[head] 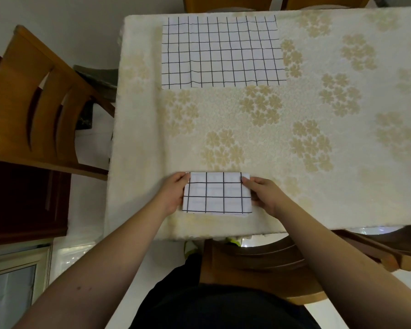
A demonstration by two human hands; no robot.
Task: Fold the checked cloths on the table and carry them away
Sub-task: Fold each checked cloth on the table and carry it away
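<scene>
Head view: both hands' fingers (185,178) pinch the folded checked cloth (217,193); no writing.

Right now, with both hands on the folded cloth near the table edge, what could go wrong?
1. The folded cloth is held only at its short ends by the left hand and right hand; lifted so, it might sag and unfold.
2. It lies close to the table's near edge and could slide off.
3. The spread cloth lies far across; reaching may be awkward.
</scene>
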